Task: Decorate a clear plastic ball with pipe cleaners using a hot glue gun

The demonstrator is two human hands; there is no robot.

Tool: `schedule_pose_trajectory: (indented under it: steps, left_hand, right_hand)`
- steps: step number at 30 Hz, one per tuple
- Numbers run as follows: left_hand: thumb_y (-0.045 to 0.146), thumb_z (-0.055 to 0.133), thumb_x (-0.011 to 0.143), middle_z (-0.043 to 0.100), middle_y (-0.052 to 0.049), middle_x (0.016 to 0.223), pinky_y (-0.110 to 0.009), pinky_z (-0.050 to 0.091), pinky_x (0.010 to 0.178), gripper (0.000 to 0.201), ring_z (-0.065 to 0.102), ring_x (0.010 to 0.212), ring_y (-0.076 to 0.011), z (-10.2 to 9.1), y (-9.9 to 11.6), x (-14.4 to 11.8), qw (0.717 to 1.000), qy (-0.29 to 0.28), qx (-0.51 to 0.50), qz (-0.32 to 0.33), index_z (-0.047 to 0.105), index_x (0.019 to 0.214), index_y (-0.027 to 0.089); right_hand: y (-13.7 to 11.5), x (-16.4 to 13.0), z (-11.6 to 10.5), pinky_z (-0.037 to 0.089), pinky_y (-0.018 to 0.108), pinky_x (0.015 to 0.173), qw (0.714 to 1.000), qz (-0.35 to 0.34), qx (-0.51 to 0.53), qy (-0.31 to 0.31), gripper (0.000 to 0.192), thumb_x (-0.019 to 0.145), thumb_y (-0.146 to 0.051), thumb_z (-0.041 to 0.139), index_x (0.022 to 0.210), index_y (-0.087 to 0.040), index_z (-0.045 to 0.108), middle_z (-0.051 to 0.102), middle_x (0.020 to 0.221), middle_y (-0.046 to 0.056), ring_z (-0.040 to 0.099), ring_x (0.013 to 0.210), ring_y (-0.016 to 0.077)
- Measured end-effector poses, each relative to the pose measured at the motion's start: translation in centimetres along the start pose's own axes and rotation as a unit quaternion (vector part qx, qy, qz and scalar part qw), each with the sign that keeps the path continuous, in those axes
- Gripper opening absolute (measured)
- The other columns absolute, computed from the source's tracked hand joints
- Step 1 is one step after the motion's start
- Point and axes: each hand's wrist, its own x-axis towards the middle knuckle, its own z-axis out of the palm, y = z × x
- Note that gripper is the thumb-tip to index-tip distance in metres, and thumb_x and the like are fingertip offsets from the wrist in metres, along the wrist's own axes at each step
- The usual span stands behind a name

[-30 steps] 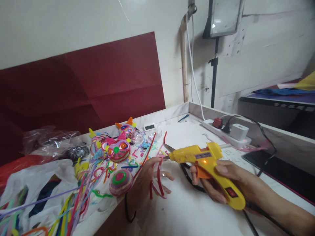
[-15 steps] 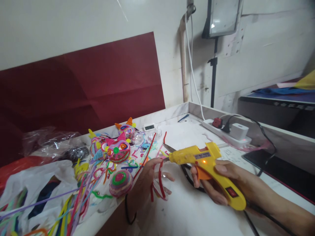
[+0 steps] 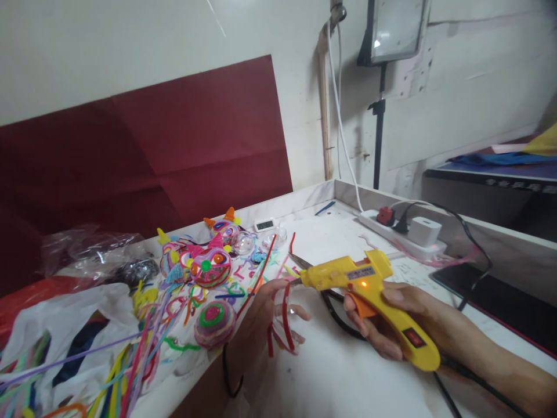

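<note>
My right hand [image 3: 394, 325] grips a yellow hot glue gun [image 3: 369, 290] with an orange trigger and a lit indicator; its nozzle points left. My left hand [image 3: 265, 319] holds a clear plastic ball half-wrapped with a red pipe cleaner [image 3: 282, 316]; the glue gun's tip sits right at the top of that red wire. A longer red pipe cleaner end rises from the left hand toward the back. Both hands hover just above the white table [image 3: 348, 377].
Decorated pipe-cleaner balls [image 3: 211, 264] and loose coloured pipe cleaners [image 3: 130, 360] lie at the left, beside plastic bags [image 3: 78, 325]. Scissors [image 3: 331, 302] lie behind the gun. A power strip [image 3: 404, 235] with plugs and cables sits at the back right, a dark tablet [image 3: 491, 296] beside it.
The glue gun and right hand have shifted slightly to the right and down; the left hand with the wrapped ball has barely moved.
</note>
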Motion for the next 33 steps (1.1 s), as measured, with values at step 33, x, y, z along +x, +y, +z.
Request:
schedule_pose_trajectory:
  steps: [33]
  left_hand:
    - [0.051, 0.060, 0.081, 0.060, -0.015, 0.120, -0.038, 0.057, 0.064, 0.050, 0.066, 0.095, -0.0308, 0.1, -0.1, 0.0, 1.000, 0.020, 0.005, -0.001, 0.050, 0.124, 0.027]
  right_hand:
    - [-0.8, -0.5, 1.0, 0.031, 0.021, 0.043, 0.997, 0.017, -0.054, 0.048, 0.044, 0.073, -0.054, 0.062, 0.085, -0.013, 0.072, 0.060, 0.057, 0.006, 0.046, 0.042, 0.0109]
